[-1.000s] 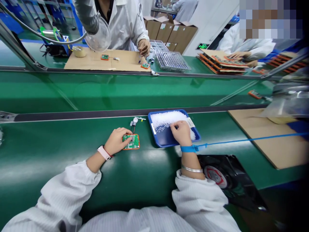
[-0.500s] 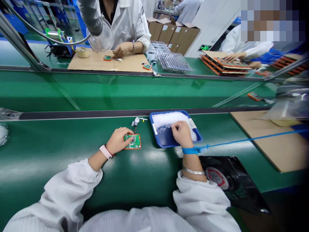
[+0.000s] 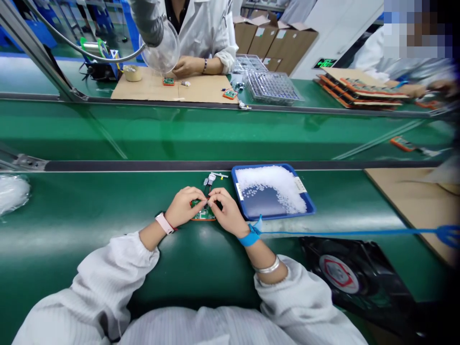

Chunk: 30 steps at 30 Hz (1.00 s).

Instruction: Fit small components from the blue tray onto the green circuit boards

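Observation:
A small green circuit board in an orange frame [image 3: 204, 215] lies on the green table, mostly covered by my hands. My left hand [image 3: 185, 206] curls over its left side and holds it down. My right hand [image 3: 224, 211] has its fingertips pinched together above the board's top edge; whatever they pinch is too small to name. Thin wires with a small connector [image 3: 210, 180] trail from the board toward the belt. A blue tray [image 3: 309, 207] of tiny white parts sits just right of my hands. A blue strap circles my right wrist.
A green conveyor belt [image 3: 215, 134] runs across beyond the table. A co-worker in a white coat [image 3: 201, 28] works on brown cardboard opposite. A black bag [image 3: 352, 273] lies at lower right, cardboard [image 3: 409, 201] at right, a clear plastic bag [image 3: 10, 191] at left.
My right hand left the blue tray and moved left to the circuit board, fingers pinched. My left hand stayed on the board. The view shifted slightly.

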Each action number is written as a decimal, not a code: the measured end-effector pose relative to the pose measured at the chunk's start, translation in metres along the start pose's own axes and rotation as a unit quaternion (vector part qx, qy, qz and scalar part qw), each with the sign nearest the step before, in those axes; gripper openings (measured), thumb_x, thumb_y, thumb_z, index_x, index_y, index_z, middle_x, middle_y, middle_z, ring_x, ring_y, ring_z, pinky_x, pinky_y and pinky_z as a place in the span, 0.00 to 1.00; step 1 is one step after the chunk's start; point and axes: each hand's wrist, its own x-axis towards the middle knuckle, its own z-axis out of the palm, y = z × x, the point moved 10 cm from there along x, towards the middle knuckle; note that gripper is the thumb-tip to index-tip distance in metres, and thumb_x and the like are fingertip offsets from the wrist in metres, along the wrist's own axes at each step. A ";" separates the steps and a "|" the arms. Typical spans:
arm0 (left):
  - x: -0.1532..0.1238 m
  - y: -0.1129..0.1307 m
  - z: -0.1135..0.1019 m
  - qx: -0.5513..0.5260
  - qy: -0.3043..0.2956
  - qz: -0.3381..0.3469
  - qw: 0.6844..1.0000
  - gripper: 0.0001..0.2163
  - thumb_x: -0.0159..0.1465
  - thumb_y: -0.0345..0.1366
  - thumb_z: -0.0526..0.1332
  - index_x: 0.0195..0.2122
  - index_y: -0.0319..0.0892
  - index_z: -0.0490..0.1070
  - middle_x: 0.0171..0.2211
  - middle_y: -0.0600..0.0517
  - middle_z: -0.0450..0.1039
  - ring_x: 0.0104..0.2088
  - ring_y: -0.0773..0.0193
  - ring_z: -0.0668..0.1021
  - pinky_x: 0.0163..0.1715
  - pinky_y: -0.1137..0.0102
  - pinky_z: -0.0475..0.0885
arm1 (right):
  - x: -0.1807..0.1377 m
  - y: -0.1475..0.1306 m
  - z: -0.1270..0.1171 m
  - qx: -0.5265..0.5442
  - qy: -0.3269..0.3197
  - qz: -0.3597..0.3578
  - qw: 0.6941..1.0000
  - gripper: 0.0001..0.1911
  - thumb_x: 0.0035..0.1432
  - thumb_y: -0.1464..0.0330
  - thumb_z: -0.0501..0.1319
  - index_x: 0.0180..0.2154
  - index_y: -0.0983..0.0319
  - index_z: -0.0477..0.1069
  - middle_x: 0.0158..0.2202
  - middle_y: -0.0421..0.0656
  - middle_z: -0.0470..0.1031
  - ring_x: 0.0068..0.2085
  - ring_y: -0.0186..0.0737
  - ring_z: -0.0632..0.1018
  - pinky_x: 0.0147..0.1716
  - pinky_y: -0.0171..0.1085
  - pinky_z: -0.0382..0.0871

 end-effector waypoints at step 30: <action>0.003 -0.021 0.006 0.051 -0.047 -0.114 0.991 0.05 0.58 0.30 0.59 0.26 0.40 0.73 0.29 0.51 0.75 0.33 0.62 0.75 0.36 0.67 0.68 | 0.002 0.017 0.006 0.015 -0.022 0.067 0.997 0.08 0.54 0.72 0.54 0.24 0.62 0.64 0.32 0.43 0.63 0.32 0.35 0.67 0.29 0.35 0.63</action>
